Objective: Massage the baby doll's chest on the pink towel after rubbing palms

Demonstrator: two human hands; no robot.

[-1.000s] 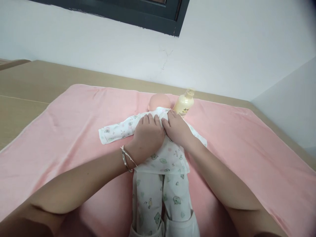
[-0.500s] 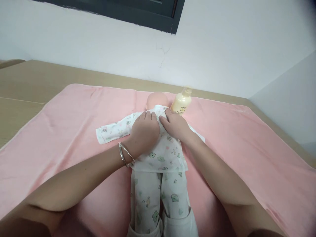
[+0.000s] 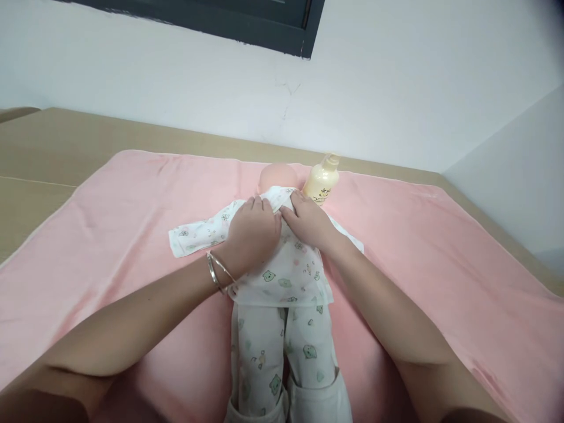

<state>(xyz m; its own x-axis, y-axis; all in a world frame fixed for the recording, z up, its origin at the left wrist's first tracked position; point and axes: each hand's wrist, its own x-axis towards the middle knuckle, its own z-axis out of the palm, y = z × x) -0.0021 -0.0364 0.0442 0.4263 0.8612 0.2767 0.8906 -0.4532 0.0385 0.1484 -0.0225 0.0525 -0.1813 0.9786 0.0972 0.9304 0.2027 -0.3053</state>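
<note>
A doll [image 3: 278, 176] lies on a pink blanket, its head at the far end. It wears a white patterned top [image 3: 286, 282] and patterned trousers [image 3: 308, 346] with turned-up cuffs. My left hand [image 3: 254, 232], with bangles at the wrist, rests on the top's chest, its fingers bent onto the cloth near the neckline. Beside it my right hand [image 3: 311, 220] has thumb and fingers closed on the top's front edge by the neck. The hands nearly touch. The doll's face cannot be made out.
A pale yellow pump bottle [image 3: 322, 179] stands right of the doll's head. The pink blanket [image 3: 423, 264] spreads over a wooden table [image 3: 35, 141]. Behind are a white wall [image 3: 374, 88] and a dark frame [image 3: 282, 35].
The whole view has shifted very slightly. Both hands stay at the neckline, with only a small movement of the left fingers.
</note>
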